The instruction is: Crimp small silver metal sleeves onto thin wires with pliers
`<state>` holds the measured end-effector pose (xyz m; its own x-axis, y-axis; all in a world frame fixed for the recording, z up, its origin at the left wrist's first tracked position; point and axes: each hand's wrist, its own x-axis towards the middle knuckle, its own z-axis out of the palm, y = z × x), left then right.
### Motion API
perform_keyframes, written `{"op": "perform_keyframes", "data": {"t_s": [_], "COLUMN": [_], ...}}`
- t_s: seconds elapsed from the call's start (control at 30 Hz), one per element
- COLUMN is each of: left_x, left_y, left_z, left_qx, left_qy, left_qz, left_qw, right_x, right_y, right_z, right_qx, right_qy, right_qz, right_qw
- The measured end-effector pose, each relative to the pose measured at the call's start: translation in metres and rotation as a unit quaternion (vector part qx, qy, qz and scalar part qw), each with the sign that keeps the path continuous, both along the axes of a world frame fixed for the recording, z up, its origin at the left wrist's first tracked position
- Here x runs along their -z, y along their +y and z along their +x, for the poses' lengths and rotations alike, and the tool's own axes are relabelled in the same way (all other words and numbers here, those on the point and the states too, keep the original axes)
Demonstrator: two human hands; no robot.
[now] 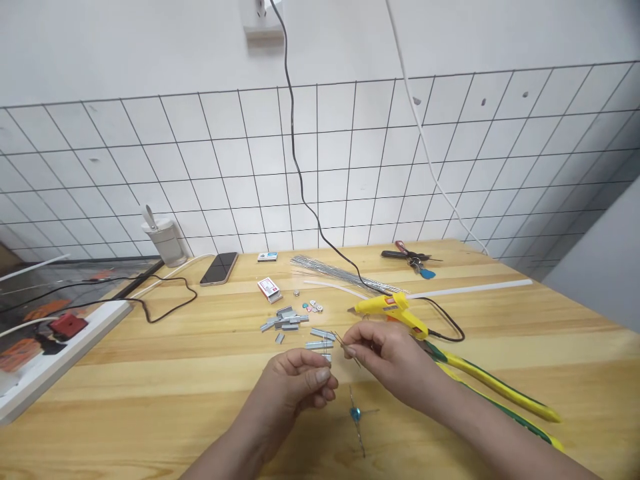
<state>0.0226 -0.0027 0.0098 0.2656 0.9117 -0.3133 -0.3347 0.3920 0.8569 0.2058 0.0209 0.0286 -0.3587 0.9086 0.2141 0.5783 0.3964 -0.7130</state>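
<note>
Your L hand (299, 381) pinches thin metal wires (325, 345) betw. thumb & fingertips, your R hand (387, 351) pinches more slim wire pcs (339, 338), count unclear; hands close but apart, above the wood-grain table (165, 380). Nearer you on it: glossy blue blob (355, 414) w/ spiky wire legs. Beyond: silvery channel-shaped staple strips (289, 319), yellow plastic glue gun (385, 305), bundle of straight shiny wires (333, 271)

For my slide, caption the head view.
Left hand and right hand pinch thin wires above a wooden table, glue gun and staples beyond.

Hands (305, 379) (387, 353) partly hide thin wires (341, 340); the left edge crops the power strip (100, 319).
</note>
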Motion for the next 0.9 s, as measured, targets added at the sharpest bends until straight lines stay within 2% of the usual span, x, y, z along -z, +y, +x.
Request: {"op": "perform_keyframes", "data": {"t_s": [0.43,0.73,0.9], "left_x": [0.0037,0.0038,0.0034], "left_y": [0.0021,0.0005,0.0014], "left_z": [-0.0024,-0.0032,-0.0032], "left_qx": [0.042,0.058,0.066], "left_qy": [-0.045,-0.064,-0.053], "left_qz": [-0.016,-0.021,-0.019], "left_qw": [0.998,0.996,0.996], "right_x": [-0.0028,0.0007,-0.0018], "right_y": [-0.0018,-0.0002,-0.0024], "right_z": [0.0004,0.0023,0.0], "right_qx": [-0.024,-0.017,-0.046], "right_qy": [-0.028,-0.019,-0.025], "right_qz": [0.006,0.018,0.028], "right_qw": [0.999,0.999,0.998]}}
